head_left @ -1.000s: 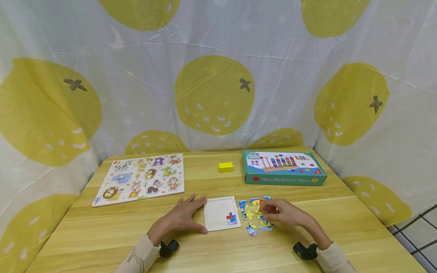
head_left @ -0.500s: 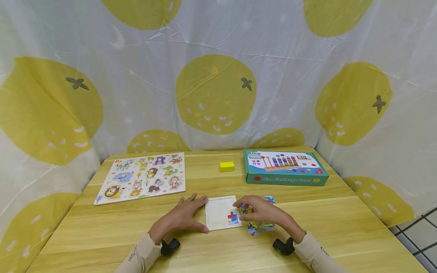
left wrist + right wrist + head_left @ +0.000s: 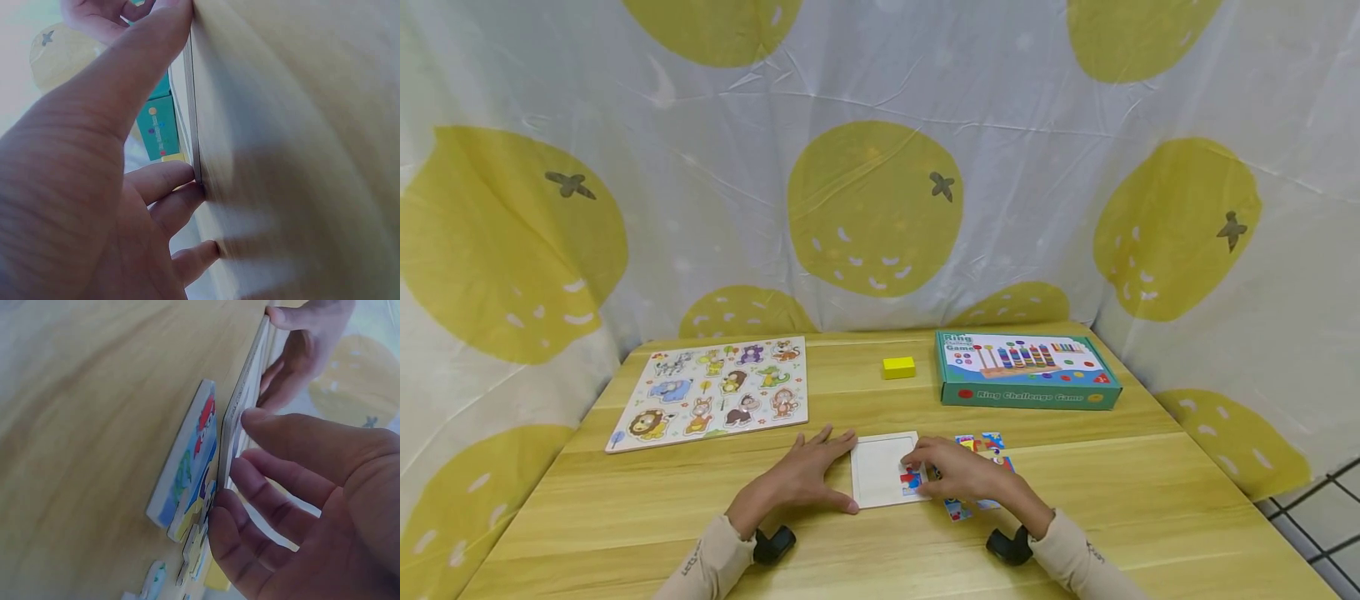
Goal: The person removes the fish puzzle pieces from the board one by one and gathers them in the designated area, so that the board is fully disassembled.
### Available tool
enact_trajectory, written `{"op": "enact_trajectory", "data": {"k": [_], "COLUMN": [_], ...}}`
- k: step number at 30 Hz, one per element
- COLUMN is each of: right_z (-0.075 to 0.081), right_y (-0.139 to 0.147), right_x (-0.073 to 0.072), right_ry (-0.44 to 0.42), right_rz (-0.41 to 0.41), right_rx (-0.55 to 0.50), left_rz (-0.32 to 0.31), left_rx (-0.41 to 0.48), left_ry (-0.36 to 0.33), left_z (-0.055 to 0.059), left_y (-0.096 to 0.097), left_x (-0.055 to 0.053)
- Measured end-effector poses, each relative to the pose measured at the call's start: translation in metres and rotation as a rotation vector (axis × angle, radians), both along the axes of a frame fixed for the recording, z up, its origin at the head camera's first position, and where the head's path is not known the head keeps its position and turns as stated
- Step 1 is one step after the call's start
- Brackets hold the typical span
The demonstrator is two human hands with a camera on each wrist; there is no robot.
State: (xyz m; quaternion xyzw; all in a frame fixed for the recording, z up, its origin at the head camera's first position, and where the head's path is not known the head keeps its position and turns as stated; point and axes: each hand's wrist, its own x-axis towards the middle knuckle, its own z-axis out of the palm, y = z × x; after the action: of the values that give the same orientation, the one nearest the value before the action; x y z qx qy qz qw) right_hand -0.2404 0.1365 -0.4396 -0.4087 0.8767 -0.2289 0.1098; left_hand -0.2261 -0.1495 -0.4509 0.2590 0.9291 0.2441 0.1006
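My left hand point(image 3: 797, 477) lies with spread fingers along the left side of the square puzzle tray point(image 3: 874, 471), thumb and index finger touching its edge. A red-and-blue puzzle piece point(image 3: 911, 482) lies in the tray's lower right corner. My right hand point(image 3: 958, 471) reaches over the tray's right edge, fingers bent, thumb and index fingertips on either side of that piece. In the right wrist view, its thumb point(image 3: 275, 428) and fingers touch the tray; whether they pinch a piece is hidden. Several loose puzzle pieces point(image 3: 992, 440) lie beside and under the right hand.
An animal puzzle board point(image 3: 711, 392) lies at the back left. A yellow block point(image 3: 898, 367) stands behind the tray. The green Ring Challenge Game box point(image 3: 1028, 371) is at the back right. A lemon-print curtain point(image 3: 872, 208) encloses the wooden table.
My right hand has moved left from above the loose pieces to the tray's right edge, uncovering pieces at the far right. The left hand has stayed at the tray.
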Motion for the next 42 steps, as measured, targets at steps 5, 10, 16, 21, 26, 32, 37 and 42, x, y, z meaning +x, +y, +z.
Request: {"op": "enact_trajectory", "data": {"k": [5,10,16,21,26,32,37,42], "right_z": [0.0013,0.0000,-0.0016,-0.0028,-0.0057,-0.0046,-0.0024,-0.0045], "right_y": [-0.0028,-0.0026,-0.0012,-0.0006,0.0000,0.0008,0.0012,0.0016], "right_x": [0.0004,0.0007,0.0002,-0.0016,-0.0029,-0.0022,-0.0020,-0.0035], "right_ry": [0.006,-0.001,-0.043,-0.074,-0.094,-0.142,-0.185,-0.206], "right_rz": [-0.017,-0.028,-0.042,-0.062,-0.060,-0.057,-0.056,-0.043], "right_rx": [0.024,0.015,-0.020,-0.045,-0.081,-0.122,-0.151,-0.162], "left_rz": [0.001,-0.001,-0.001,0.001,0.000,-0.003,-0.004,0.001], "left_rx": [0.005,0.005,0.001,0.001,-0.001,0.001,0.002,0.000], "left_ry": [-0.002,0.002,0.005,0.011,0.014,0.013,0.009,0.009], "left_z": [0.0009,0.0012,0.0007,0.0011,0.0011,0.0006,0.0000,-0.0002], "left_y": [0.0001,0.0003,0.0004,0.0001,0.0002,0.0002,0.0001,0.0000], "left_x": [0.0008,0.0010,0.0008,0.0013,0.0015,0.0012,0.0010,0.0009]}}
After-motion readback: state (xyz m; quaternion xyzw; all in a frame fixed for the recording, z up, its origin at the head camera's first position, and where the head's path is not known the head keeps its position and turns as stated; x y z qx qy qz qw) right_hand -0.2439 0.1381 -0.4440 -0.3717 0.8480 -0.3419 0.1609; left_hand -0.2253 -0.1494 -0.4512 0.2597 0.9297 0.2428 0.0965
